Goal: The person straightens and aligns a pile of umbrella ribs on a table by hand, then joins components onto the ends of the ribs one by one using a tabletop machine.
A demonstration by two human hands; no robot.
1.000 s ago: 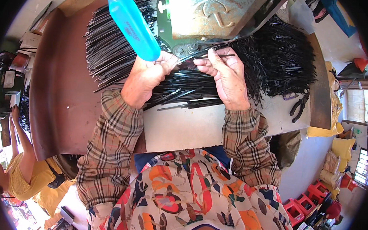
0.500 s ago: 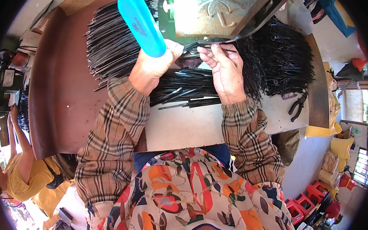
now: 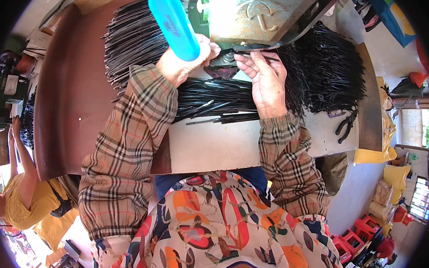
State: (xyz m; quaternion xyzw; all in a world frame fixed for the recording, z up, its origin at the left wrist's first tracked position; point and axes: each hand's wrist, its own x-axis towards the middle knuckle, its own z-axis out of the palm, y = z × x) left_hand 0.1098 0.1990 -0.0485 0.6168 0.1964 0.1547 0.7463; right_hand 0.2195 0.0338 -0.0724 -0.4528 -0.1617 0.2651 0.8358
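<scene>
Under the machine's head [image 3: 251,18], both my hands work close to a small metal post [image 3: 228,57]. My right hand [image 3: 266,85] pinches a thin black metal rod [image 3: 268,57] between thumb and fingers, its inner end pointing at the post. My left hand [image 3: 181,67] is closed on the other side of the post, fingertips near a dark part there. Whatever it grips is hidden. A bright blue paddle-shaped piece [image 3: 174,26] covers part of that hand. Below the post, many loose black rods [image 3: 216,99] lie in a pile.
Thick bundles of black rods lie left [image 3: 136,43] and right [image 3: 331,67] of the machine. Black-handled pliers [image 3: 345,127] rest on the right of the pale worktop [image 3: 213,151]. A brown sheet [image 3: 84,101] curves up at left. A co-worker in yellow [image 3: 31,201] sits far left; red stools [image 3: 353,238] stand lower right.
My left hand has moved slightly up and right, its fingers drawn off the black piece at the post. My right hand has shifted slightly right, still pinching the rod.
</scene>
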